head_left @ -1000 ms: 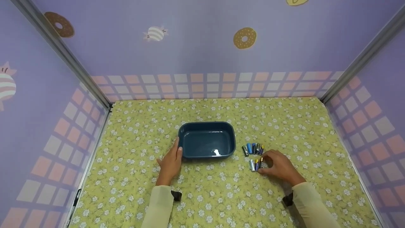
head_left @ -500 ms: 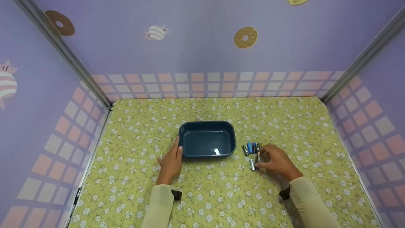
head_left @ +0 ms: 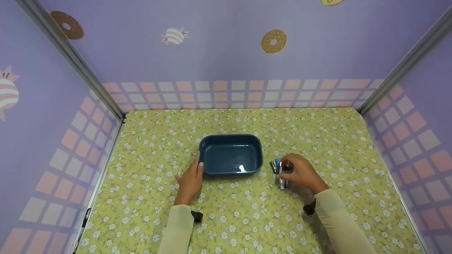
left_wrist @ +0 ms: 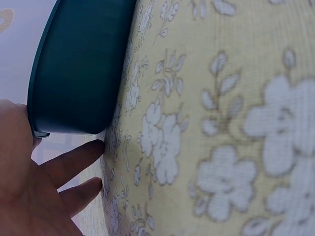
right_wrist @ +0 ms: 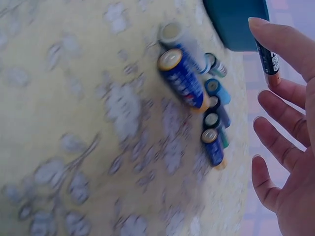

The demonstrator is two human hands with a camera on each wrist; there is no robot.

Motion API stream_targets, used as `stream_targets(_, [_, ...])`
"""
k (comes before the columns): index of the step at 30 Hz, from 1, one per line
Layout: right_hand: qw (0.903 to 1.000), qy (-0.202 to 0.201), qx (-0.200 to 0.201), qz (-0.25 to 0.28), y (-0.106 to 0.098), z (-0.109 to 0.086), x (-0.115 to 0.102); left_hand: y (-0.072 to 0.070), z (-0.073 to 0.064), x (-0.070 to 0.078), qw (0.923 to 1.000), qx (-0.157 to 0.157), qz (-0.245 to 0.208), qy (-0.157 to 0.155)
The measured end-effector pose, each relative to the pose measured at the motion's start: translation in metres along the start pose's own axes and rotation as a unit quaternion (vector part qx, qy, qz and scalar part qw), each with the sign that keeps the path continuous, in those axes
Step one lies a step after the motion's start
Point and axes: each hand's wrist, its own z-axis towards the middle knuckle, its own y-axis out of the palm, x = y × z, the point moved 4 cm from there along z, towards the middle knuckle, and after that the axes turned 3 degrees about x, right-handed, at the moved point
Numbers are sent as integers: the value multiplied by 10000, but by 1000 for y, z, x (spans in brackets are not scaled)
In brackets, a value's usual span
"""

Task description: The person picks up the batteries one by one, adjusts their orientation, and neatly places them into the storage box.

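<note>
My right hand [head_left: 301, 173] pinches a small black battery [right_wrist: 267, 61] with a copper-coloured end between thumb and index finger, above the other batteries. Its other fingers are spread in the right wrist view. Below lie a silver-white battery [head_left: 281, 185] and a blue battery [right_wrist: 182, 78] with a golden end, side by side. Beyond them is a row with a light blue battery [right_wrist: 217, 92] and a dark blue one [right_wrist: 213, 147], among several. My left hand [head_left: 190, 178] rests against the left side of a dark teal rectangular dish [head_left: 231, 160], thumb at the near corner, fingers extended.
The table [head_left: 233, 215] wears a yellow-green floral cloth. A purple wall [head_left: 226, 63] with pastel squares stands at the back, and side walls rise left and right. The dish stands left of the batteries with nothing inside.
My right hand has lifted the black battery from the right end of the near row and moved it left and slightly away, over the others. The left hand and dish hold still.
</note>
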Motion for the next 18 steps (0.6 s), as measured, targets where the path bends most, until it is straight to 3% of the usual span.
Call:
stream_targets(11, [9989,-50,168,434,1,21,-19,-1,-1,-1,10000,-59,-12,-27])
stream_targets(18, [9984,-257,325,395,3,37,-33,-1,-1,0,9999,-92,-53,-56])
